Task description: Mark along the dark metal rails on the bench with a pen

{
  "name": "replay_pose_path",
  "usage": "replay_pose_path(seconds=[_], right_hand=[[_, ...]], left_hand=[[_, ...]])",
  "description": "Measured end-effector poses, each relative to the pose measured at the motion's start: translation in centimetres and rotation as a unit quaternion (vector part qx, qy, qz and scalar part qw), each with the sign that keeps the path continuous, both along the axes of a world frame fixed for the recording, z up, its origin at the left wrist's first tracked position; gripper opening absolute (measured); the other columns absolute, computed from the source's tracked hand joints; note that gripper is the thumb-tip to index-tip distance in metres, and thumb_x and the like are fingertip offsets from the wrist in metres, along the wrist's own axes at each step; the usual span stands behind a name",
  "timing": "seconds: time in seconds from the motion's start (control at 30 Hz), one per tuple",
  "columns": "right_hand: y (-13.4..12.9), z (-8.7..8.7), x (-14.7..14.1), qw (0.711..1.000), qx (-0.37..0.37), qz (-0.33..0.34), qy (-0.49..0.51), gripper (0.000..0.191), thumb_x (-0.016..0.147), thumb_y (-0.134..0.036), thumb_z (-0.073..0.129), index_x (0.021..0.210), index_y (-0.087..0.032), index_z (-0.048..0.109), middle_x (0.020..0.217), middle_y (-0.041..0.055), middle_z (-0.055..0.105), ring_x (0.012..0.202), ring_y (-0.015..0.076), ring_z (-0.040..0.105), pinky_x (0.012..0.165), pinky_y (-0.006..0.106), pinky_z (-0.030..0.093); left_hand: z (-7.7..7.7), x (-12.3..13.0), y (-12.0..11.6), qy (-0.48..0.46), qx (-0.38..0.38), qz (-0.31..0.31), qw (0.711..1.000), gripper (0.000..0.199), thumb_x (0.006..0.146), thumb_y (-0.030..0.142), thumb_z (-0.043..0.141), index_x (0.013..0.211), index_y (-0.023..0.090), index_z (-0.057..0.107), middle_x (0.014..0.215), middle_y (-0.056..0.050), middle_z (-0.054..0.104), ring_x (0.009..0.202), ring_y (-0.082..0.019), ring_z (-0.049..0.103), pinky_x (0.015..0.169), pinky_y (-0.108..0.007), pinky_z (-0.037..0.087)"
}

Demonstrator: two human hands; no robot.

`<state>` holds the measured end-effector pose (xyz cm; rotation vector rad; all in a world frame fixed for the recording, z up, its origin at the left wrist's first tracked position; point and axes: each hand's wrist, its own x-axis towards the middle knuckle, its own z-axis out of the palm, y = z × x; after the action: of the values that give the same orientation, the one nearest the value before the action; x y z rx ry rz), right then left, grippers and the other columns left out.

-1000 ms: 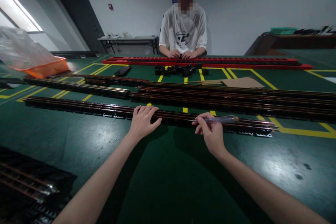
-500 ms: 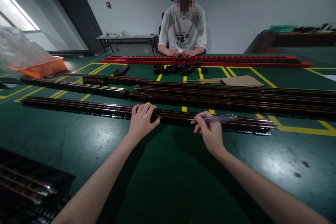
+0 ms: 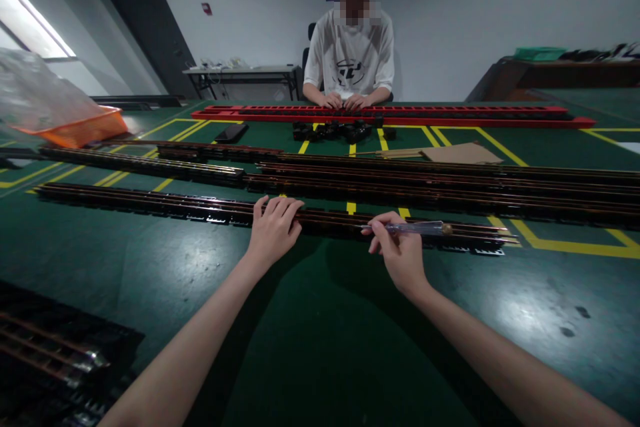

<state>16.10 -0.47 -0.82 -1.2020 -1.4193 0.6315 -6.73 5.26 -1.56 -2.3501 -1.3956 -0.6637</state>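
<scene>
A long black rail (image 3: pixel 165 205) with copper-coloured bars along its top lies across the green table (image 3: pixel 320 333) in front of me. My left hand (image 3: pixel 274 230) is closed over the middle of this rail, fingers across the top and thumb on the near side. In my right hand (image 3: pixel 399 250) is a screwdriver (image 3: pixel 423 227) with a clear handle, held like a pen. Its tip points left, over the rail or touching it; which of these I cannot tell. The rail's right end sticks out beyond my right hand.
More barred rails (image 3: pixel 450 190) lie just behind, and another stack (image 3: pixel 45 340) is at lower left. Farther back are a red rail (image 3: pixel 425 123), small black parts (image 3: pixel 345 131), a phone (image 3: pixel 231 133), cardboard (image 3: pixel 463 154) and an orange basket (image 3: pixel 75 128). A person (image 3: pixel 349 53) sits opposite, hands at the red rail.
The near rail has slid slightly left. My left thumb has drawn in closer to the fingers. My right hand and the screwdriver stay almost in place.
</scene>
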Motion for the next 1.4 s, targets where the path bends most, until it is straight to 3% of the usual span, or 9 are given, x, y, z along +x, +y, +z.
replay_pose_path(seconds=[0.3,0.83,1.1,1.4], right_hand=[[-0.1,0.1,-0.1,1.0,-0.007,0.004,0.0,0.016,0.087,-0.031,0.05,0.077,-0.019,0.054,0.061,0.0003,0.062,0.048,0.0106,0.057,0.044,0.022,0.043],[0.0,0.1,-0.1,1.0,-0.014,0.005,0.024,0.015,0.087,-0.029,0.051,0.078,-0.018,0.055,0.068,0.0022,0.066,0.046,0.0091,0.055,0.043,0.022,0.041],[0.3,0.0,0.0,0.998,-0.035,0.032,0.045,0.016,0.086,-0.031,0.052,0.079,-0.018,0.056,0.072,0.0027,0.067,0.046,0.0086,0.055,0.042,0.021,0.04],[0.3,-0.1,0.0,0.998,-0.04,0.026,0.045,0.016,0.086,-0.032,0.051,0.078,-0.018,0.055,0.07,0.0023,0.066,0.045,0.0082,0.055,0.042,0.021,0.041]], left_hand=[[0.1,-0.1,0.0,0.004,-0.004,0.003,1.0,0.037,0.081,0.009,0.044,0.112,0.024,0.057,0.111,-0.005,0.065,0.108,-0.025,0.054,0.102,-0.047,0.027],[0.0,-0.2,-0.1,0.002,0.008,0.025,1.0,0.043,0.077,0.001,0.039,0.108,0.025,0.059,0.108,-0.004,0.066,0.108,-0.026,0.054,0.103,-0.052,0.024],[-0.4,-1.0,0.6,-0.039,-0.048,-0.04,0.997,0.048,0.077,-0.001,0.033,0.113,0.02,0.056,0.112,-0.007,0.064,0.11,-0.021,0.055,0.102,-0.044,0.03],[-0.2,-1.1,0.6,-0.039,-0.082,-0.056,0.994,0.038,0.082,0.019,0.04,0.118,0.02,0.053,0.116,-0.008,0.063,0.112,-0.023,0.054,0.101,-0.046,0.029]])
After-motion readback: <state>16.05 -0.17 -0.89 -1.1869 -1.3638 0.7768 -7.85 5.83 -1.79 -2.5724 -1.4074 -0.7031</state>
